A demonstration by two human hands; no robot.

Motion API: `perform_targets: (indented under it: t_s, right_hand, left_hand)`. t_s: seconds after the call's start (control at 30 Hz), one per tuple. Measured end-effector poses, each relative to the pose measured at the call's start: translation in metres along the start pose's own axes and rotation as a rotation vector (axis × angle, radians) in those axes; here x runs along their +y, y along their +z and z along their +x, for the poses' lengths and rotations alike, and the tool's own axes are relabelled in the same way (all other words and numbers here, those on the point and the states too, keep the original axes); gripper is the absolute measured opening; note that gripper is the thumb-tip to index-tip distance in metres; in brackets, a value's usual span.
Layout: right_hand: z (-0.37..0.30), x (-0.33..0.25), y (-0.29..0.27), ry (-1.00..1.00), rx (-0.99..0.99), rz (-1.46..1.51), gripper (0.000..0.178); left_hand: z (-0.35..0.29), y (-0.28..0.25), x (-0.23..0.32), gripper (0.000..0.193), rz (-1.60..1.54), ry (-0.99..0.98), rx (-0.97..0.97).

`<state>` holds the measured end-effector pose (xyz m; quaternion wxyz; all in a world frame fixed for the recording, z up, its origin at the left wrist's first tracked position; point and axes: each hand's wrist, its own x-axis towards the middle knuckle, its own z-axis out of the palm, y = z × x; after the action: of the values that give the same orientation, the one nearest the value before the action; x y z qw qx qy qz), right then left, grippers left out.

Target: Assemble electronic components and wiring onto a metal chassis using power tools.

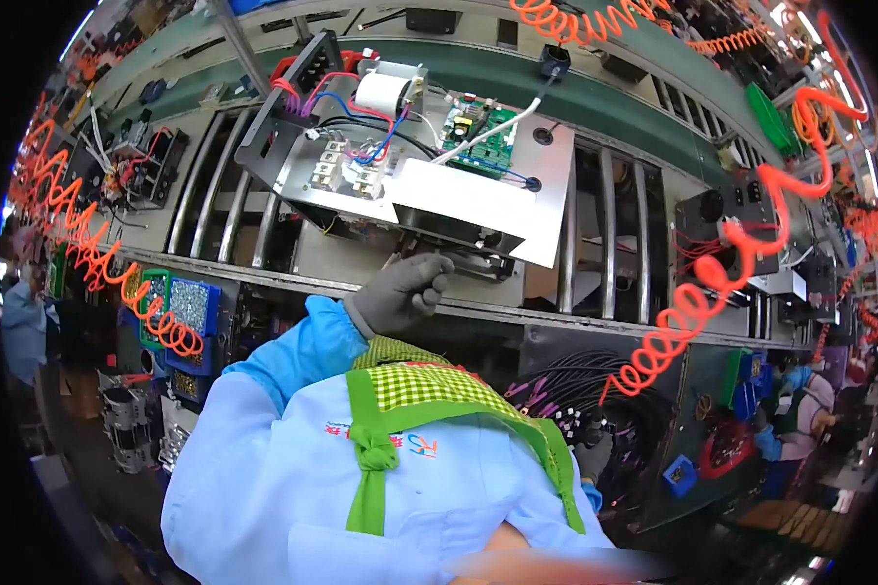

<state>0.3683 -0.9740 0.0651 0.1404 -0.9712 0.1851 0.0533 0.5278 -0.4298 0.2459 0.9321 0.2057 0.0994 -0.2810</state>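
Observation:
My left hand (403, 294), in a grey glove with a blue sleeve cover, is closed in front of the near edge of an open metal chassis (546, 219). Whatever its curled fingers may hold is hidden. On the chassis are a green circuit board (493, 146), a white cylindrical part (382, 92), terminal blocks (329, 166) and red, blue and black wires. My right hand (595, 450), also gloved in grey, is low on the right beside a bundle of black cables (644, 429) with pinkish ends. Its fingers are too dark and covered to read.
Metal rollers (610, 234) flank the chassis. Orange coiled air hoses (688, 312) hang on both sides. Blue bins of small parts (195, 307) stand at left, and a blue tray (681, 476) lies at right. Another open unit (137, 166) sits further left. A co-worker (810, 419) is at far right.

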Motion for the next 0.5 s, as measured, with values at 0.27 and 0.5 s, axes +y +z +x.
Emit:
perform_targets:
  t_s: [0.27,0.5]
  right_hand:
    - [0.028,-0.224,-0.136,-0.352,-0.237,1.03,0.056]
    - [0.077,-0.219,-0.129,-0.354,-0.062,0.575,0.048]
  left_hand:
    - [-0.012,0.008,0.022,0.026,0.09,0.186,-0.039]
    - [-0.049,-0.015,0.053,0.029,0.132,0.301,-0.003]
